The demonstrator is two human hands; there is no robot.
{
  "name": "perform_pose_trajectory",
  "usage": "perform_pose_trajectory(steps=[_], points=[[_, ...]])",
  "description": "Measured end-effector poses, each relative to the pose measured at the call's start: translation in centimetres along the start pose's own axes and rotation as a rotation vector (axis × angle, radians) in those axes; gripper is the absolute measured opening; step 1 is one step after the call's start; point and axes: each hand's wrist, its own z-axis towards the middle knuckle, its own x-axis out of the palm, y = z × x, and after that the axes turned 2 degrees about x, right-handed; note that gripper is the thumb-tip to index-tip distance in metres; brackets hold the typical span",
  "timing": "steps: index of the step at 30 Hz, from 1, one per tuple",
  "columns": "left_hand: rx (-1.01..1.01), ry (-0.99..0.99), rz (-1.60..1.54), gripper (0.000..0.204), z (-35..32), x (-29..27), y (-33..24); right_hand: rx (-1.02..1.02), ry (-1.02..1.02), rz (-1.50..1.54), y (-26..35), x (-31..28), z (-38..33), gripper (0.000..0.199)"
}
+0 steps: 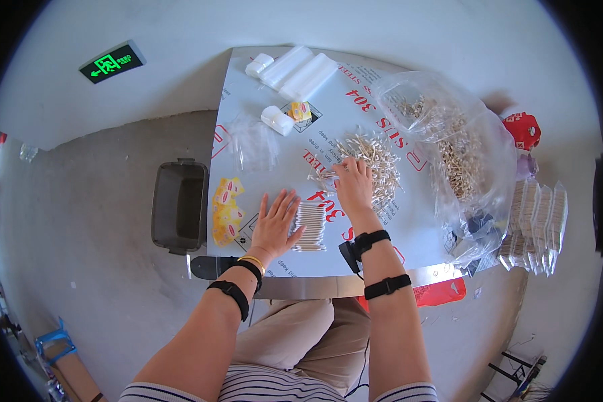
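Swab row beside left hand, fingers spread, right hand at loose swabs, its grip unclear

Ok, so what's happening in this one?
A person is handling cotton swabs at a table. The left hand lies spread beside a neat row of swabs, while the right hand is at the left side of a loose pile of swabs; its exact grip can't be made out. A clear bag to the right contains more swabs.
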Motion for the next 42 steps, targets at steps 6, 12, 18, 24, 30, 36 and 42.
perform_pose_trajectory(steps=[6, 12, 18, 24, 30, 36, 42], points=[[-0.006, -0.005, -0.021, 0.067, 0.0, -0.4, 0.0, 0.01, 0.093, 0.04, 1.9, 0.8, 1.5, 0.009], [-0.007, -0.008, -0.043, 0.07, -0.1, -0.5, 0.0, -0.034, 0.28, 0.155, 3.2, -0.2, 1.1, 0.014], [-0.014, -0.024, -0.065, 0.071, -0.2, -0.6, 0.2, 0.031, 0.216, 0.272, 1.6, -1.2, -0.5, 0.022], [-0.007, -0.038, -0.067, 0.07, -0.1, -0.3, 0.1, 0.009, 0.23, 0.227, 1.6, -1.0, -1.5, 0.022], [-0.01, -0.041, -0.066, 0.07, -0.2, -0.4, 0.2, 0.044, 0.185, 0.249, 0.9, -1.6, -1.4, 0.014], [-0.001, -0.041, -0.064, 0.07, -0.2, -0.1, 0.3, -0.127, 0.249, 0.113, 1.6, -1.6, -2.0, 0.003], [-0.008, -0.052, -0.062, 0.07, -0.1, -0.2, 0.2, -0.056, 0.188, 0.084, 0.9, -1.0, -2.5, 0.001]])
